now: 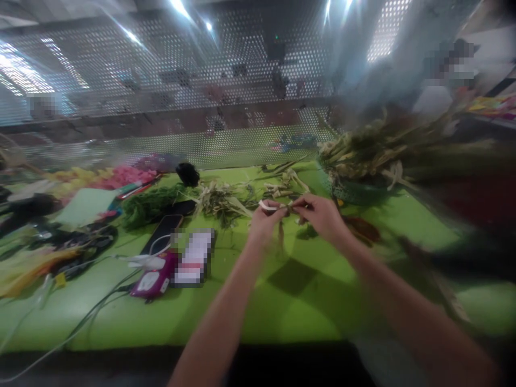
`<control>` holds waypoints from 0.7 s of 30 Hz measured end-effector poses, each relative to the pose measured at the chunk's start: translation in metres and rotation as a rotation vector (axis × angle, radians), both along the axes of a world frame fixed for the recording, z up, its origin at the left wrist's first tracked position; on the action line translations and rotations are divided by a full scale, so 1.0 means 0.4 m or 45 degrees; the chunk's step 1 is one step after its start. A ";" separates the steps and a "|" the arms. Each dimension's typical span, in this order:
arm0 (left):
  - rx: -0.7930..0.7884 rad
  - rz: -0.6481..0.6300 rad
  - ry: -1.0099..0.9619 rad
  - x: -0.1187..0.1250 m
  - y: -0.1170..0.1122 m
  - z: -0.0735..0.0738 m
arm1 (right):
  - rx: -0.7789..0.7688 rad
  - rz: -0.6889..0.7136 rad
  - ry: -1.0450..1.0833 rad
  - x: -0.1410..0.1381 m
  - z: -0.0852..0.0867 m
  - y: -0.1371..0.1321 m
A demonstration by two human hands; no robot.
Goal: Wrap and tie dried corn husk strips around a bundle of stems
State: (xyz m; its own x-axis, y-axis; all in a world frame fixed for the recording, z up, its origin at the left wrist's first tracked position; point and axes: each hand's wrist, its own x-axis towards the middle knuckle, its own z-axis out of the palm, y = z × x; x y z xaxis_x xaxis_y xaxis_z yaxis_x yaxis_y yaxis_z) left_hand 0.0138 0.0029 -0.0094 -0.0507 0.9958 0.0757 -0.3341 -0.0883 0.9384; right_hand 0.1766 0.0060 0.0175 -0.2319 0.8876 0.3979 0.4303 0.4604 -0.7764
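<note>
Over the middle of the green tabletop (pixel 250 301), my left hand (pixel 266 217) and my right hand (pixel 320 212) meet with their fingertips close together. My left hand pinches a pale, flat strip (pixel 266 206), like dried plant leaf, whose end curls up past the thumb. The right fingers are closed at a thin, darker piece (pixel 289 206) between the two hands; it is too small and blurred to name. Just behind the hands lie a heap of dried, pale green-brown leaf strips (pixel 221 201) and more loose strips (pixel 282 185).
A green basket (pixel 342 188) heaped with dried strips stands back right. To the left are a phone (pixel 195 257), a purple device (pixel 155 277) with cables, a dark phone (pixel 163 232), green fibre (pixel 151 207) and pink and yellow material (pixel 129 177). A perforated metal screen (pixel 242 123) closes the back.
</note>
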 end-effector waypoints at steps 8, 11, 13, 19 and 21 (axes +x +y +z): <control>0.016 0.214 0.181 0.019 -0.012 -0.007 | 0.685 -0.261 -0.565 -0.025 -0.013 -0.040; 0.041 0.318 0.323 0.025 -0.021 0.001 | 0.743 -0.302 -0.662 -0.033 -0.031 -0.043; 0.080 0.400 0.409 0.031 -0.027 0.004 | 0.732 -0.313 -0.644 -0.037 -0.038 -0.045; 0.470 0.566 0.666 0.036 -0.039 -0.009 | 0.330 -0.152 -0.152 -0.037 -0.031 -0.029; 0.570 0.570 0.706 0.035 -0.039 -0.013 | 0.103 -0.066 0.051 -0.034 -0.032 -0.016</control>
